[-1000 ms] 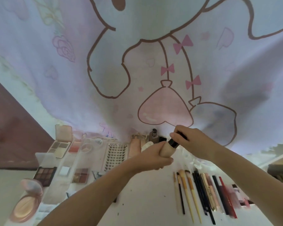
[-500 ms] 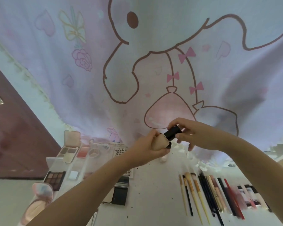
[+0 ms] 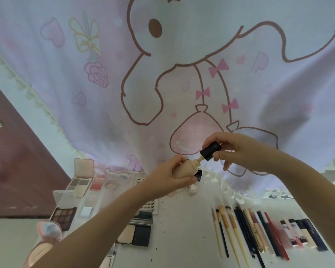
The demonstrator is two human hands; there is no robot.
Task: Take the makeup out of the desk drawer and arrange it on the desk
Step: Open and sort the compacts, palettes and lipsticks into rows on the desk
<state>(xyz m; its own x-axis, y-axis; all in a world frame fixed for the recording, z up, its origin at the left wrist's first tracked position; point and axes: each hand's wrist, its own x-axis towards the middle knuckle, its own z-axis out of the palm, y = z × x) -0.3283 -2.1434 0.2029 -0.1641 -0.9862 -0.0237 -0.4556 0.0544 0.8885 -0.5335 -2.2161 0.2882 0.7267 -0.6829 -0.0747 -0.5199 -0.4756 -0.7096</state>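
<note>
Since the earlier frame both hands have risen a little and the black cap (image 3: 210, 151) now sits clear of the beige bottle (image 3: 186, 168), with the bottle's pale neck showing between the two. Left hand (image 3: 169, 176) wraps its fingers round the bottle's body and holds it tilted, neck pointing up and to the right, above the white bench (image 3: 184, 225). Right hand (image 3: 238, 151) pinches the cap between thumb and fingers, just beyond the neck; whether cap and neck touch cannot be told. A small black part shows under the left fingers at the bottle's lower side. On the bench to the right lies a row of brushes and pencils (image 3: 238, 233), side by side, followed by a few small tubes (image 3: 302, 235) that look blurred. To the left sit an open eyeshadow palette (image 3: 63, 217), a pale palette with its lid up (image 3: 80, 182), a pink blush pan (image 3: 97, 183), a lash card (image 3: 150, 206) partly hidden by the left forearm, and a dark compact (image 3: 141, 232) nearer the person. A round pink compact (image 3: 46, 240) lies open at the lower left. Behind everything hangs a pale cartoon-printed cloth (image 3: 182, 74).
</note>
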